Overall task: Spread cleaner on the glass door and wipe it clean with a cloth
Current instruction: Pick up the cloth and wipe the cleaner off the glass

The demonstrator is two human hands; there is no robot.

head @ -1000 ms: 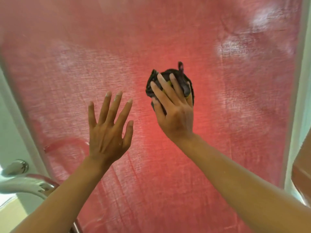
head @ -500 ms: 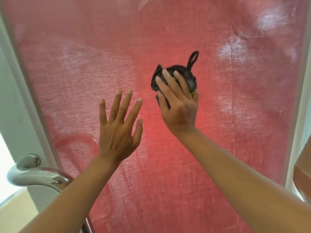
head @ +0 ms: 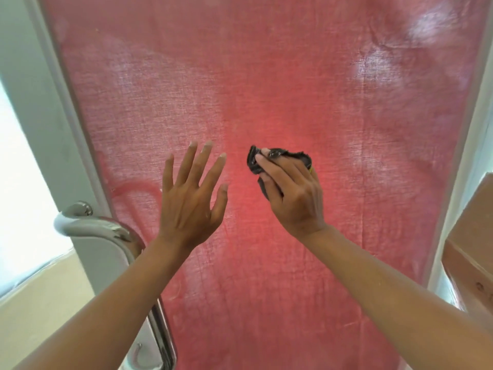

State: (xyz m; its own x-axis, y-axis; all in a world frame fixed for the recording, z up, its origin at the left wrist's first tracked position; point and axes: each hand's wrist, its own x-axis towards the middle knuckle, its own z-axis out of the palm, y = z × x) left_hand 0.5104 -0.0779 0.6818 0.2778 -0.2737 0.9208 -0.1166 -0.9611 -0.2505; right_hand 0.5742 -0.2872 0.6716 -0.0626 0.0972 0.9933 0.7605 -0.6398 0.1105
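Note:
The glass door (head: 266, 89) fills the view, with a red woven curtain behind the pane and whitish smears of cleaner at the upper right and upper left. My right hand (head: 290, 198) presses a bunched dark cloth (head: 254, 162) against the glass near the middle; the cloth sticks out past the fingertips and most of it is hidden under the palm. My left hand (head: 190, 198) is held flat close to the pane just left of the cloth, fingers spread, holding nothing.
A pale grey door frame (head: 50, 124) runs down the left side with a chrome lever handle (head: 93, 225) beside my left forearm. A brown cardboard box (head: 472, 257) stands at the right edge. Bright daylight shows at the far left.
My right hand has slid the cloth down the glass and curled over it; the cloth's loop no longer shows. The view has shifted, so the door frame and handle show more.

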